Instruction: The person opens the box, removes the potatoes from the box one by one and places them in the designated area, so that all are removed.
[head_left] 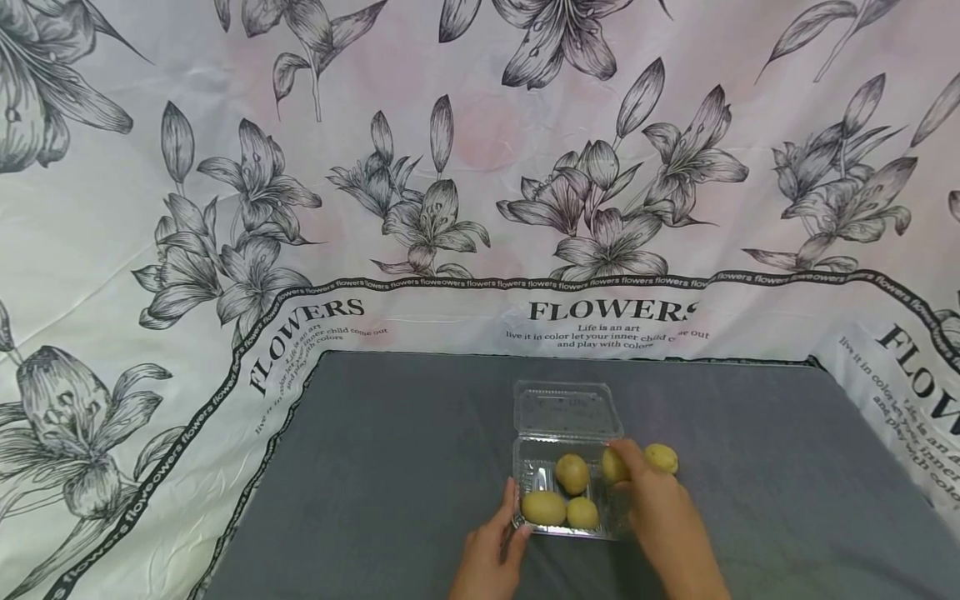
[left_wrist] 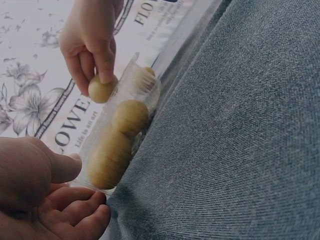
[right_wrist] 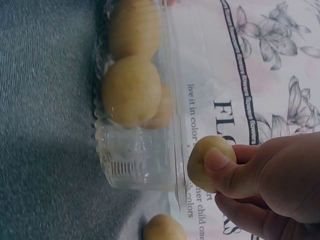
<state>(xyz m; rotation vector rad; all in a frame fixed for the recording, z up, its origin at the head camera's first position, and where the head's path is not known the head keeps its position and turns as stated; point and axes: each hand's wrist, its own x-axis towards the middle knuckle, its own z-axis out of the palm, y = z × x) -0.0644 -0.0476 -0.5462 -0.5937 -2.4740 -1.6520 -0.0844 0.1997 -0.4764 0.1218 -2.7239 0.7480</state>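
A clear plastic clamshell container (head_left: 551, 531) stands on the table with its hinged lid (head_left: 564, 408) laid back. Inside it are three potatoes: a long one (head_left: 543, 507), a small one (head_left: 582, 513) and a browner one (head_left: 572, 473) behind them. My left hand (head_left: 491, 546) holds the box by its near left corner, thumb at the front and fingers along the side. Between thumb and fingers, my right hand (head_left: 663, 508) pinches a round potato (right_wrist: 202, 162); in the right wrist view it is above rim height, beside the wall.
Another potato (head_left: 662, 458) lies on the grey tabletop (head_left: 390, 467), just right of the box beyond my right hand. A white curtain (head_left: 450, 317) printed with flowers and lettering hangs along the table's back and sides.
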